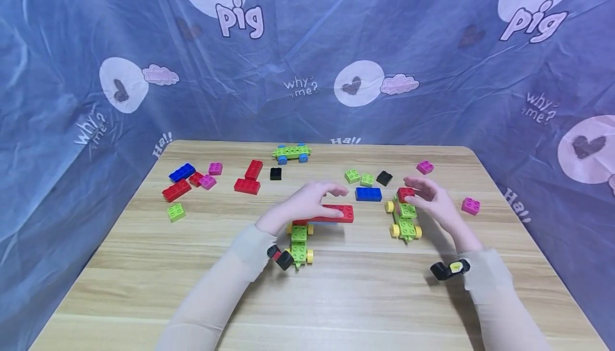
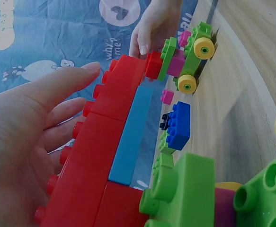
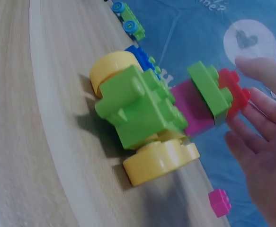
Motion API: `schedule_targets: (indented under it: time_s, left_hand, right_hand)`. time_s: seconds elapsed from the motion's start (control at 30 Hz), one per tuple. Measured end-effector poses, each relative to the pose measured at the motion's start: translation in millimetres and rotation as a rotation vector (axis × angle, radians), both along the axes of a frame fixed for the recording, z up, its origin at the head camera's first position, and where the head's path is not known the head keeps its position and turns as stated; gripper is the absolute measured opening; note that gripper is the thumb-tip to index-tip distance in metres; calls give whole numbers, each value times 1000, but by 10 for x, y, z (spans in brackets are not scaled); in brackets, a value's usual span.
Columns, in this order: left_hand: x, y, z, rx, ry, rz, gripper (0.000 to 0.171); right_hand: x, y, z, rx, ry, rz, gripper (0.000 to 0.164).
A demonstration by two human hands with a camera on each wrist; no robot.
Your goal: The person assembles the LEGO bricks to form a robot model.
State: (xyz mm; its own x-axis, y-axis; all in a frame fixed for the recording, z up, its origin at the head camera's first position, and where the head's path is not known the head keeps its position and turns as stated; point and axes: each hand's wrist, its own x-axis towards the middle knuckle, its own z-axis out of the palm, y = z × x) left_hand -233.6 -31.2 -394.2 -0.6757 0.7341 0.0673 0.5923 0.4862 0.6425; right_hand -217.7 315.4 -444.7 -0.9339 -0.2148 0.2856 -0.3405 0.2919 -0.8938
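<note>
My left hand point(image 1: 312, 201) is beside the row of red bricks point(image 2: 90, 151), thumb and fingers spread along the studs. A light-blue brick point(image 2: 130, 137) sits under that row, which rises from a green wheeled base point(image 1: 299, 247) with yellow wheels. To the right, my right hand point(image 1: 432, 201) is around a small red brick point(image 3: 233, 90), its fingers loosely extended and fingertips close to the brick. That brick tops a thin green brick point(image 3: 208, 92) and a magenta brick point(image 3: 191, 106) on a second green wheeled base point(image 1: 405, 228), also yellow-wheeled.
A blue brick point(image 1: 368, 194) lies between the two wheeled bases. Behind it are green bricks point(image 1: 352, 175) and a black piece point(image 1: 384, 178). Several loose bricks, including a red one point(image 1: 176, 190), lie at left. A blue-wheeled green base point(image 1: 291, 153) stands at the back.
</note>
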Motion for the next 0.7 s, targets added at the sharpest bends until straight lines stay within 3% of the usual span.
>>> schedule_targets:
  time_s: [0.37,0.7]
  left_hand:
    - [-5,9,-19,-45,-15,-70,57]
    - [8,14,-18,-104,-13,-59,49]
  right_hand:
    - [-23,54,-55,76,-105,32,51]
    - [-20,61,-73,72,-191,27,48]
